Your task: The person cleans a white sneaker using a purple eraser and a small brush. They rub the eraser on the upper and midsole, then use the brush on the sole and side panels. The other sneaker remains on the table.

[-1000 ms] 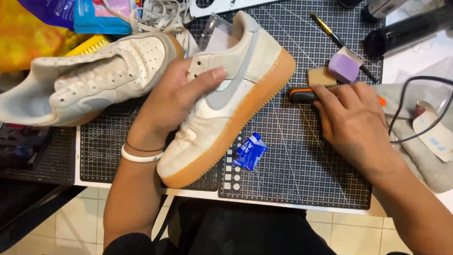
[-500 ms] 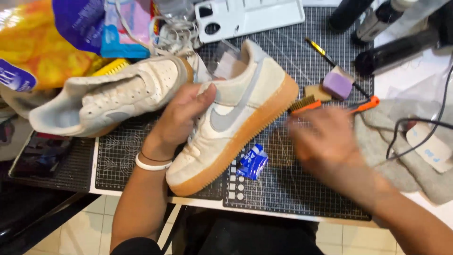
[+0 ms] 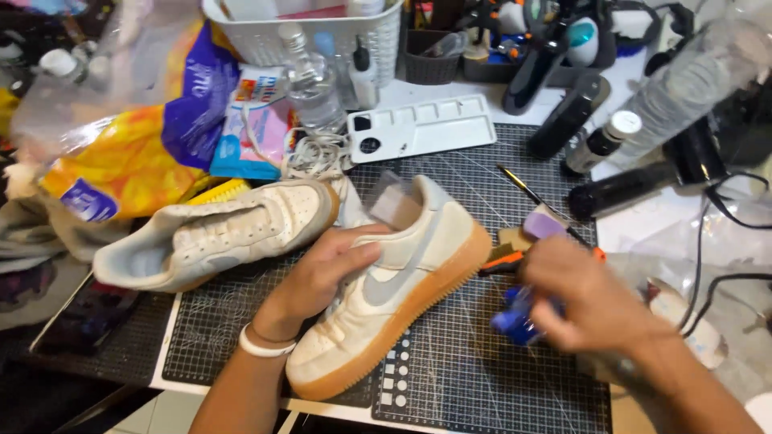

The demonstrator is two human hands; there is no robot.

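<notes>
My left hand (image 3: 322, 277) grips the side of a cream sneaker (image 3: 418, 249) with a grey side stripe and a tan gum sole, holding it tilted on the black cutting mat (image 3: 482, 386). To its right my right hand (image 3: 591, 301) is blurred, with its fingers closed around a small crumpled blue packet (image 3: 513, 321) just above the mat. The matching second sneaker (image 3: 217, 233) lies on its side to the left. An orange-handled brush (image 3: 500, 264) lies between the held sneaker and my right hand.
A purple sponge block (image 3: 544, 224) and a thin paintbrush (image 3: 519, 183) lie behind the brush. At the back stand a white paint palette (image 3: 426, 128), bottles (image 3: 310, 88), a white basket (image 3: 322, 36) and a yellow and purple bag (image 3: 137, 161). Dark canisters (image 3: 623, 186), cables and cloth crowd the right.
The view has tilted up toward the back of the desk. My right hand left the orange-handled brush and picked up the blue packet from beside the sneaker. The left hand keeps its grip.
</notes>
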